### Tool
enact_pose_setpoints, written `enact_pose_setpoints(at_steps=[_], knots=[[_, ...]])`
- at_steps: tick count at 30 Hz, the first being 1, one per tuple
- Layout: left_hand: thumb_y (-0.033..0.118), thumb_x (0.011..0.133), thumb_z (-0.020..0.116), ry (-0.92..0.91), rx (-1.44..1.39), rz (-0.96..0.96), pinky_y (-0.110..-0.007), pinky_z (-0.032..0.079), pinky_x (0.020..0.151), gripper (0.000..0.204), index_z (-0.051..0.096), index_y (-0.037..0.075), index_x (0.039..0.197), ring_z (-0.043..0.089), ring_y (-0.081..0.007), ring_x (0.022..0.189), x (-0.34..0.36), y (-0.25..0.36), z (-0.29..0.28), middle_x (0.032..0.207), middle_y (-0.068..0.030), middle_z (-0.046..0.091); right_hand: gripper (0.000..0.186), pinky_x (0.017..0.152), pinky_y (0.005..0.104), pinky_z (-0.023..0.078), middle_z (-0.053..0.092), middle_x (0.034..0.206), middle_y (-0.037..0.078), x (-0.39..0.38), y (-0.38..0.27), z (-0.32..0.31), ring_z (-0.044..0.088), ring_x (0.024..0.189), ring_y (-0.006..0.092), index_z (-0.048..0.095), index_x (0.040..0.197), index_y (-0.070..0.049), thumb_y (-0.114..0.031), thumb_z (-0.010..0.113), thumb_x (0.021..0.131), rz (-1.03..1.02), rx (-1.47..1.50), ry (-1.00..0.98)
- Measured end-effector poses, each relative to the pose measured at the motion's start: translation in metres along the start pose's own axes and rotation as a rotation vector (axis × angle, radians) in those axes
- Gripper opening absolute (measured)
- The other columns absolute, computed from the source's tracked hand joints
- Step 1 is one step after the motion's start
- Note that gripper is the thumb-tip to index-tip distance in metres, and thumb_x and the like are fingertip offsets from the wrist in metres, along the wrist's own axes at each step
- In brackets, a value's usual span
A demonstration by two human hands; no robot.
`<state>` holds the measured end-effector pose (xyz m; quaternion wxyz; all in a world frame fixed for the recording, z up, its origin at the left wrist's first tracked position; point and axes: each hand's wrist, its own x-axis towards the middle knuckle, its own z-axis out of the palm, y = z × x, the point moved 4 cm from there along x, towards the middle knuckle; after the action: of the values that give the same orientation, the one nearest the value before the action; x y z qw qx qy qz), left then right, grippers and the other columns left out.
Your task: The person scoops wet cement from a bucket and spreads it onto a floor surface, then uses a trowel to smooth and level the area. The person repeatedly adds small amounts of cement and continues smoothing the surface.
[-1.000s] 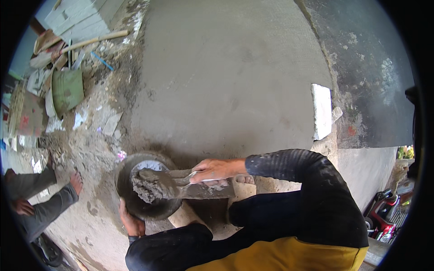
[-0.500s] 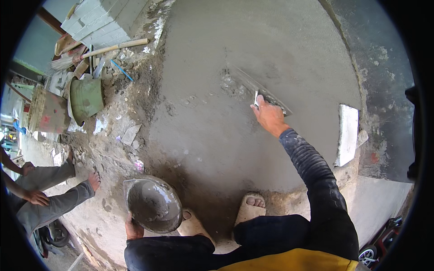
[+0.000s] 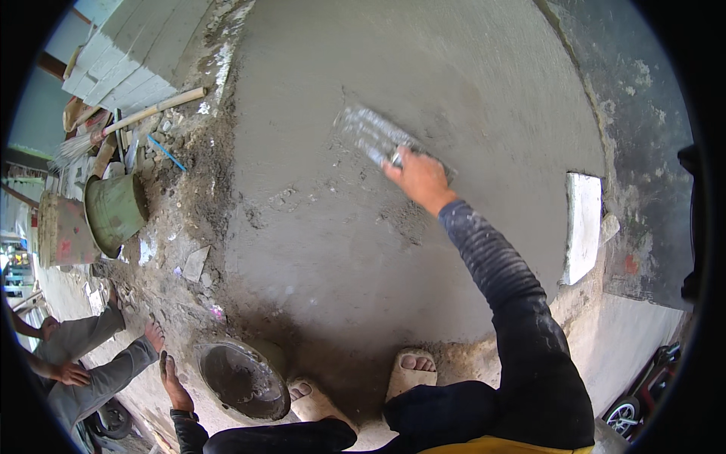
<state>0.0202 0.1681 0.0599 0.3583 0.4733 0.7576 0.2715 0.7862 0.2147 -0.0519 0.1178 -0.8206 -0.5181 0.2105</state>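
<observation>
My right hand (image 3: pixel 420 180) is closed round the handle of a long rectangular plastering trowel (image 3: pixel 369 133). The blade is smeared with wet mortar and lies over the wet cement surface (image 3: pixel 325 250), blurred a little by motion. Low on the left, my left hand (image 3: pixel 175 387) is held out empty with its fingers stretched. It is beside a tilted mortar bucket (image 3: pixel 276 356), apart from its rim. Grey mortar (image 3: pixel 234 374) sits inside that bucket. Rough lumps and ridges mark the cement below and left of the trowel.
A white slab (image 3: pixel 582 227) stands at the cement's right edge. Rubble, a broom (image 3: pixel 151 110), a green bucket (image 3: pixel 117 212) and a larger bucket (image 3: pixel 64 231) line the left. A seated person's legs (image 3: pixel 91 340) are at far left. My sandalled feet (image 3: pixel 412 371) are by the near edge.
My right hand has swept the trowel to the left, and its blade is now tilted. My left hand has let go of the mortar bucket and moved left. The view has shifted slightly.
</observation>
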Motion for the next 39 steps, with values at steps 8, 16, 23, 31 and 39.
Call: enact_pose_setpoints(at_steps=[8,16,23,31,39], knots=[[0.042,0.105,0.050,0.076,0.091,-0.082,-0.045,0.017,0.124,0.069,0.038,-0.003,0.155,0.031,-0.0298,0.150,-0.011,-0.026,-0.042,0.161,-0.0179,0.038,0.071,0.101,0.0507,0.047,0.066,0.120,0.034,-0.001,0.129,-0.042,0.062,0.117,0.0468,0.059,0.129,0.008,-0.055,0.055,0.098,0.397,0.223,0.361],[0.053,0.098,0.052,0.034,0.369,-0.200,-0.063,0.017,0.120,0.071,0.041,0.015,0.158,0.021,-0.0350,0.155,-0.096,-0.116,-0.142,0.166,-0.0137,0.032,0.066,0.049,0.0321,0.045,0.052,0.074,0.005,-0.017,0.162,-0.028,0.050,0.055,0.0152,0.062,0.122,0.008,-0.053,0.055,0.100,0.697,1.196,0.516],[0.050,0.104,0.049,0.283,0.035,-0.251,-0.052,0.011,0.123,0.072,0.037,0.005,0.158,0.027,-0.0300,0.153,-0.067,-0.072,-0.090,0.163,-0.0150,0.036,0.089,0.069,0.0371,0.056,0.065,0.120,0.022,0.089,-0.002,0.004,0.061,0.075,0.0192,0.050,0.144,0.009,-0.065,0.055,0.097,0.294,0.906,-0.178],[0.055,0.103,0.051,0.095,0.220,-0.142,-0.046,0.015,0.125,0.077,0.035,0.005,0.159,0.025,-0.0328,0.153,-0.062,-0.025,-0.078,0.163,-0.0200,0.034,0.068,0.065,0.0469,0.056,0.072,0.083,0.018,0.056,-0.056,0.010,0.072,0.074,0.0315,0.064,0.123,0.005,-0.058,0.052,0.100,-0.197,-0.035,-0.098],[0.065,0.099,0.049,0.149,0.653,-0.306,-0.057,0.023,0.122,0.076,0.040,0.019,0.158,0.026,-0.0388,0.152,-0.121,-0.010,-0.094,0.164,-0.0224,0.030,0.067,0.094,0.0509,0.052,0.071,0.114,0.026,0.065,0.156,-0.061,0.069,0.111,0.0386,0.067,0.121,0.002,-0.060,0.051,0.099,0.437,0.013,0.390]])
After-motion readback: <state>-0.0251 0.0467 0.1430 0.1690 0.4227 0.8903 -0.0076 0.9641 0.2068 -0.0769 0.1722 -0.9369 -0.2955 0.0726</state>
